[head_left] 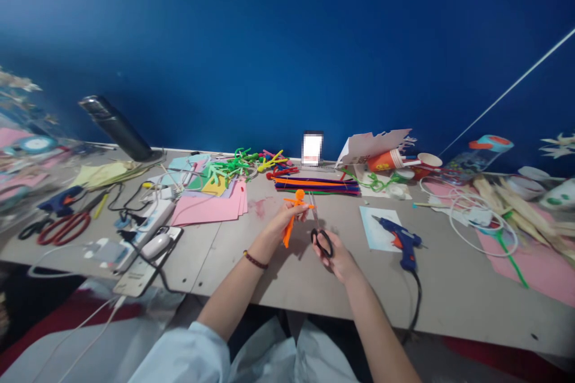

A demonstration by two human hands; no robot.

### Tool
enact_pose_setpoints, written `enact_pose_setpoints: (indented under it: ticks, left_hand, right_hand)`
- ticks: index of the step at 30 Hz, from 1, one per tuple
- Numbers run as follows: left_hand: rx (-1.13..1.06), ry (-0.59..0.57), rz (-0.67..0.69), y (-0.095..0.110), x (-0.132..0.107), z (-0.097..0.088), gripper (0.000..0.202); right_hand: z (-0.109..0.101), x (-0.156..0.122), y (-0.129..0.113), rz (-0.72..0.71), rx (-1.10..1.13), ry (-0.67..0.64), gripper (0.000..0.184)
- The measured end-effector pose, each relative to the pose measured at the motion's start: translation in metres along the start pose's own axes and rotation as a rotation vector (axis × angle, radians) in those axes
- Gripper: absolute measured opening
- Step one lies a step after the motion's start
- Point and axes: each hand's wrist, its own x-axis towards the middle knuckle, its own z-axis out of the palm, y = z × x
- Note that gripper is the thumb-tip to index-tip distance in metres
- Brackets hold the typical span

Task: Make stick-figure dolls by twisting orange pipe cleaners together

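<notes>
My left hand pinches a small orange pipe-cleaner figure, with a round coiled head on top, short arms and legs hanging down. In my right hand is a pair of scissors with black handles, its blades pointing up and away from me beside the figure. Blade tips and figure look close; whether they touch I cannot tell. Just beyond both hands lies a bundle of pipe cleaners in purple, orange and other colours.
A blue glue gun rests on the right, its cord over the table edge. Left are pink paper sheets, green pipe-cleaner pieces, a power strip, a phone and red-handled scissors. Paper cups lie at the back.
</notes>
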Motion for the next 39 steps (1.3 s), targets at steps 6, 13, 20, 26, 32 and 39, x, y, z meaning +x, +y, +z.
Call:
enact_pose_setpoints:
  ticks: [6,13,20,26,32,39]
  left_hand:
    - [-0.032,0.006,0.002,-0.001,0.000,0.000,0.025]
    - [-0.022,-0.029,0.027,-0.004,0.001,-0.001,0.026]
    - [-0.002,-0.019,0.019,-0.008,0.003,-0.003,0.026]
    - [-0.020,-0.055,-0.006,-0.010,0.004,-0.006,0.026]
    - [-0.071,-0.055,-0.039,-0.010,0.004,-0.005,0.029]
    - [-0.167,-0.062,-0.054,-0.006,0.003,0.000,0.027]
  right_hand:
    - [0.003,-0.001,-0.003,0.017,-0.020,0.038,0.046]
    - [0.000,-0.001,0.002,0.031,-0.046,0.057,0.043]
    - [-0.002,0.002,0.010,0.008,-0.080,0.107,0.043]
    - [-0.005,-0.001,0.008,0.012,0.040,-0.073,0.049]
    - [-0.007,-0.003,0.008,-0.003,0.101,-0.118,0.048]
    - [-0.009,-0.001,0.011,-0.026,0.119,-0.126,0.049]
